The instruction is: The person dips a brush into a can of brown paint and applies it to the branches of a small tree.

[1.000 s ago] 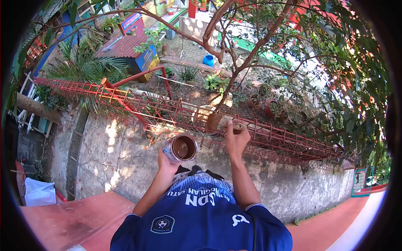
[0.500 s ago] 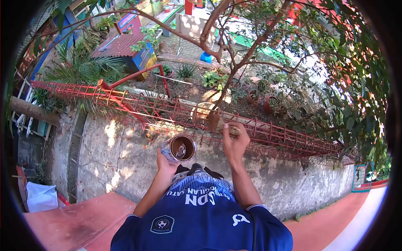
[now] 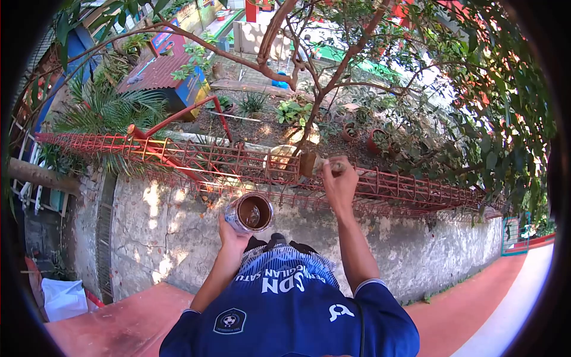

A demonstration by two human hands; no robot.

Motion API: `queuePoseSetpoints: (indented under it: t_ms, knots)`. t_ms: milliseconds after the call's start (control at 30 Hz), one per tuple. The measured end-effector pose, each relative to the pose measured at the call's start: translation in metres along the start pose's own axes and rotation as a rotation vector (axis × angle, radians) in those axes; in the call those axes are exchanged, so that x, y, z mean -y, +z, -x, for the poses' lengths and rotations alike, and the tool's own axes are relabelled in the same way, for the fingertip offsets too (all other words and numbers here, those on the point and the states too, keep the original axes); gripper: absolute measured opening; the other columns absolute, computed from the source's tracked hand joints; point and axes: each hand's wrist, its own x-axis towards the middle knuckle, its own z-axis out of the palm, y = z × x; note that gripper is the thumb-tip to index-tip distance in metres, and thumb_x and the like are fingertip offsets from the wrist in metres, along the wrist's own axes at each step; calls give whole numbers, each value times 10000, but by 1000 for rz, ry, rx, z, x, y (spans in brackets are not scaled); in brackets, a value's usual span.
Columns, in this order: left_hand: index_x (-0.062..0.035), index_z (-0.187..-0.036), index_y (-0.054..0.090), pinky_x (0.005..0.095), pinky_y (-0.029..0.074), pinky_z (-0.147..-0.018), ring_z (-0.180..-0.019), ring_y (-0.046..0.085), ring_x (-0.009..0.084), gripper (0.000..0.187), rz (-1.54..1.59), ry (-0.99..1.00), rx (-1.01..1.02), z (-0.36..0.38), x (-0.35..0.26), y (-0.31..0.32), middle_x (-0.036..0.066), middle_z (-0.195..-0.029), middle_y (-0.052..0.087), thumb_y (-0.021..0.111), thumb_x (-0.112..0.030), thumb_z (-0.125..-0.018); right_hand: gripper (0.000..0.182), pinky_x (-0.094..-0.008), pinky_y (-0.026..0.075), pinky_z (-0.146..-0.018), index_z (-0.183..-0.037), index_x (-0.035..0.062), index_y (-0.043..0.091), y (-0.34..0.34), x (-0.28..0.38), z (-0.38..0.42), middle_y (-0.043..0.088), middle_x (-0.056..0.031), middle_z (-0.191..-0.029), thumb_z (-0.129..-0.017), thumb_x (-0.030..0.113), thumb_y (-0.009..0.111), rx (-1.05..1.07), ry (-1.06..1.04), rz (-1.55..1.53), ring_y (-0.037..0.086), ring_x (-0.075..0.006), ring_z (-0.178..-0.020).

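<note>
Brush [image 3: 308, 164] pinched in right hand [image 3: 343, 183], bristles left of its fingers by red rebar frame [image 3: 410, 187]; catching a bar could twist it loose. Left hand [image 3: 234, 234] grips can [image 3: 235, 219]; tilting it could spill contents.

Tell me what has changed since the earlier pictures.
The right hand has carried the broad, brown-bristled paintbrush rightward along the red metal-bar lattice, while the view itself has swung slightly right. Nothing was taken up or let go: the left hand still holds the round, patterned, open can, brown inside.
</note>
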Motion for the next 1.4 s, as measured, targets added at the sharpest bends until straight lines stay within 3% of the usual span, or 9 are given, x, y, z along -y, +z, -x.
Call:
queuePoseSetpoints:
  t_ms: [333, 567, 667, 833, 1200, 1233, 1333, 1367, 1400]
  knots:
    - [-142, -1482, 458, 599, 361, -1133, -1402, 449, 352, 697, 29, 10, -4, -3, 3, 3, 125, -1498, 500, 144, -580, -1040, 155, -274, 475, -604, -879, -5, 663, -6, 21, -13, 656, -75, -669, -920, 139, 700, 97, -21, 90, 572, -73, -626]
    - [-139, -1464, 476, 597, 386, -1116, -1384, 472, 354, 676, 7, 21, -49, -2, -3, 18, 123, -1474, 528, 156, -562, -1045, 170, -336, 473, -598, -897, 16, 657, 6, 12, -61, 657, -125, -694, -896, 172, 724, -41, -35, 21, 585, -203, -574]
    - [-131, -1451, 491, 598, 391, -1112, -1374, 485, 355, 676, 11, 56, -66, -4, -1, 14, 123, -1460, 542, 166, -559, -1041, 159, -280, 433, -574, -885, -12, 647, 8, -7, -46, 591, -53, -635, -918, 131, 708, -17, -150, 51, 482, -70, -597]
    - [-131, -1432, 516, 599, 399, -1106, -1361, 499, 354, 681, 41, 41, -78, -5, 3, 12, 117, -1446, 556, 178, -569, -1035, 174, -325, 488, -590, -869, 10, 643, -12, -7, -4, 639, -125, -652, -890, 165, 720, 91, 15, 78, 605, -164, -572]
    - [-144, -1319, 625, 558, 491, -1032, -1251, 585, 327, 480, -84, 49, 31, -10, 0, 13, 91, -1360, 623, 419, -425, -988, 169, -283, 440, -562, -854, -4, 640, -1, -17, -55, 600, -63, -630, -904, 135, 722, -123, -83, -48, 498, -70, -600]
    - [-162, -1339, 605, 569, 494, -1023, -1268, 577, 337, 497, -115, 51, 30, -15, 1, 4, 97, -1372, 614, 394, -445, -989, 196, -367, 469, -581, -848, -4, 639, 0, -17, -53, 612, -167, -669, -869, 171, 727, -143, -60, -69, 581, -290, -567]
    - [-187, -1367, 576, 585, 492, -1021, -1297, 558, 353, 520, -135, 41, 68, -19, 4, 0, 100, -1398, 593, 364, -474, -990, 188, -377, 476, -589, -847, 0, 639, -12, -9, -33, 611, -169, -669, -871, 168, 718, -51, -23, 25, 556, -325, -568]
    - [-186, -1369, 575, 585, 486, -1028, -1301, 554, 354, 525, -127, 32, 62, -16, 5, 2, 100, -1401, 591, 363, -481, -989, 184, -290, 448, -569, -826, -10, 618, -18, -2, -23, 603, -77, -638, -877, 127, 730, -48, -14, 37, 498, -84, -588]
    - [-186, -1369, 574, 585, 484, -1032, -1304, 552, 354, 528, -120, 29, 56, -13, 6, 3, 99, -1403, 589, 362, -485, -989, 184, -290, 448, -569, -826, -10, 618, -21, -5, -13, 603, -77, -638, -877, 127, 730, -45, -12, 38, 498, -84, -588]
